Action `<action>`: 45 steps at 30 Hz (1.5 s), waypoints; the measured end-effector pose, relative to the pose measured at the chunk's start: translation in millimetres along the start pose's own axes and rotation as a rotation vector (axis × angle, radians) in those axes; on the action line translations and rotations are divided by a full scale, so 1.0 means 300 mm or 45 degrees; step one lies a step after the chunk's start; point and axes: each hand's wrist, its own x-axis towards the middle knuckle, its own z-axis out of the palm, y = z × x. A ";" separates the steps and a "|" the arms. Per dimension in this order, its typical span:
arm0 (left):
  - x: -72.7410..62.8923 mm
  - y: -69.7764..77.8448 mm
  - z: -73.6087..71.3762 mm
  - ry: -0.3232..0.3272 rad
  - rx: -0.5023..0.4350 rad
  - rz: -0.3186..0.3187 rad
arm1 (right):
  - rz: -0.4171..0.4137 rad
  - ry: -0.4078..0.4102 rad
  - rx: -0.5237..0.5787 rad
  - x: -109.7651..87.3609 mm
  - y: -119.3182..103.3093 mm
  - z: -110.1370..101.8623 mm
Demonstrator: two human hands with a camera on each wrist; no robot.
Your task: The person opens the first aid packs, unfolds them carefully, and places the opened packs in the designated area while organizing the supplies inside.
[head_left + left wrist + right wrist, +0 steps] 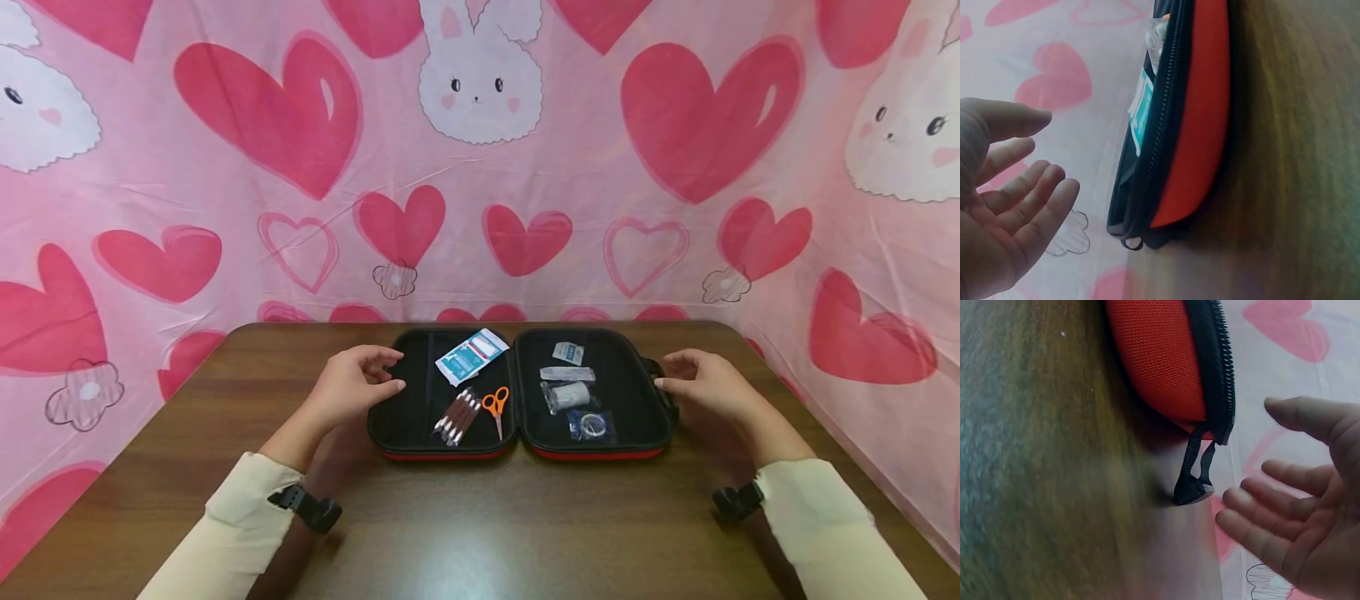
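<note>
Fingers [1054, 215] of the L hand [356, 382] are relaxed, gripping nothing, just off the outer L edge of the zip case [401, 417]; R hand [708, 382] likewise loose, nothing held, beside the carry handle [1191, 453]. Case lies unfolded on the table [480, 525], L half w/ teal packets [471, 357], bagged swabs [457, 416] & orange scissors [497, 412], R half w/ wrapped bandage roll [572, 395], flat sm. pack [567, 373], blue-white sachet [569, 353] & bagged ring-shaped roll [592, 427]. Main risk, prob.: contents look loose, so tipping either half fast could slide them toward the hinge [517, 404]; scissors, nearest it, might jam the fold or nick packaging.
</note>
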 end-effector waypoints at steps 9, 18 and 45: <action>0.038 0.033 0.008 -0.095 -0.005 0.046 | 0.124 -0.118 0.105 0.019 0.013 0.020; 0.060 0.058 0.030 -0.218 -0.024 0.069 | 0.225 -0.173 0.188 0.034 0.007 0.037; 0.049 0.058 0.197 -0.569 0.178 0.077 | 0.235 -0.257 0.460 0.025 0.006 0.047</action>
